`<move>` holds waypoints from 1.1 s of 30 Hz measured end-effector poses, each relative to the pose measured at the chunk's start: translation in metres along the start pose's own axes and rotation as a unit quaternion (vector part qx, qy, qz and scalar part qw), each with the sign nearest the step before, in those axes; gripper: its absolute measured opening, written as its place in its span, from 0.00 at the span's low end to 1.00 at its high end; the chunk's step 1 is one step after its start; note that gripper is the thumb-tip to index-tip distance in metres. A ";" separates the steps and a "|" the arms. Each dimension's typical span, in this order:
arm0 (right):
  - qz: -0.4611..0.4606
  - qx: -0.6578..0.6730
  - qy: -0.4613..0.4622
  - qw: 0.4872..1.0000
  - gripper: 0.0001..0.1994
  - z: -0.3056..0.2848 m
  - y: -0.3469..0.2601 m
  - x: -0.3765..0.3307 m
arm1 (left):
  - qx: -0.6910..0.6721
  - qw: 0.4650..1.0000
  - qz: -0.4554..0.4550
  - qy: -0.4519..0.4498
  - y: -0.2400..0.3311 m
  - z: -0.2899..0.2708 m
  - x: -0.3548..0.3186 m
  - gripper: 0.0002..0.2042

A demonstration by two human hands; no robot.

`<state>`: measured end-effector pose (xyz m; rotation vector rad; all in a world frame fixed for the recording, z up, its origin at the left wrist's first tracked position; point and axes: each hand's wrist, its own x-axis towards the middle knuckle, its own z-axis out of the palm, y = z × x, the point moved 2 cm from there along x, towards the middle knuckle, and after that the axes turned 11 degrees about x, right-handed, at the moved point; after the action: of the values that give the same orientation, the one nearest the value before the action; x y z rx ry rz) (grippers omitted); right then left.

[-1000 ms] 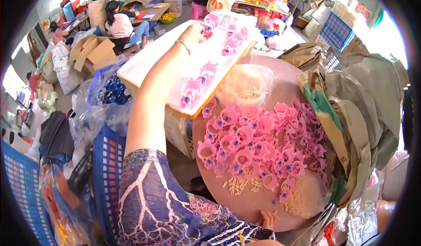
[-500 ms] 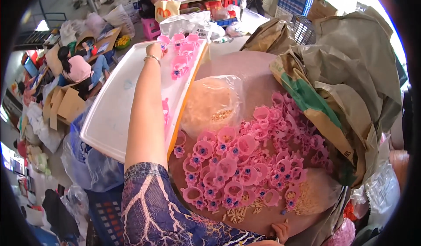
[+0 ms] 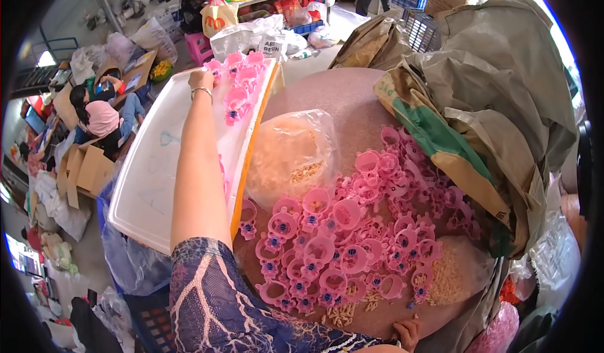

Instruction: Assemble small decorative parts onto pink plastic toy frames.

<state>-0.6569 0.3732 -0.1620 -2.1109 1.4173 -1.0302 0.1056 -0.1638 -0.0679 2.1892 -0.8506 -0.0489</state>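
Observation:
My left arm reaches far out over a white tray-like board. At its far end my left hand is closed, with its fingers at a pink plastic ring, partly hidden by the hand. Several more pink rings with eared rims and blue centres, such as this pink ring, stand along the board's right side. At the near table edge my right hand is curled, and a small pale tip shows by its fingers; what it holds is unclear. Beside it spreads a heap of pink rings.
A clear bag of small tan pegs lies on the round brown table. Another bag of pegs sits to the right, loose pegs nearby. Large paper sacks rise on the right. A seated person is at left.
The whole view has shifted slightly, so the board and rings sit further left. My left hand stays at the same ring on the board, and my right hand keeps its place at the table edge.

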 end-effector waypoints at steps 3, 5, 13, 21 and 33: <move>0.021 -0.032 -0.001 0.999 0.10 0.003 -0.002 0.005 | -0.056 0.998 -0.022 -0.022 0.005 0.057 -0.012 0.20; 0.012 -0.034 -0.005 0.999 0.10 0.006 -0.002 0.009 | -0.075 0.996 -0.039 -0.033 -0.008 0.077 0.008 0.22; -0.005 -0.042 0.012 0.999 0.11 0.005 0.001 0.006 | -0.188 0.977 -0.042 -0.087 -0.005 0.042 0.018 0.15; -0.100 -0.038 0.000 0.994 0.18 -0.002 0.012 0.007 | -0.172 0.980 -0.061 -0.083 0.058 -0.116 -0.035 0.22; -0.117 0.028 0.046 0.992 0.17 -0.004 0.008 0.006 | 0.177 0.976 0.002 0.130 0.046 -0.274 -0.068 0.50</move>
<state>-0.6639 0.3651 -0.1629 -2.2543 1.1843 -1.2544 0.1069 0.0325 0.1404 2.4521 -0.7584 0.4119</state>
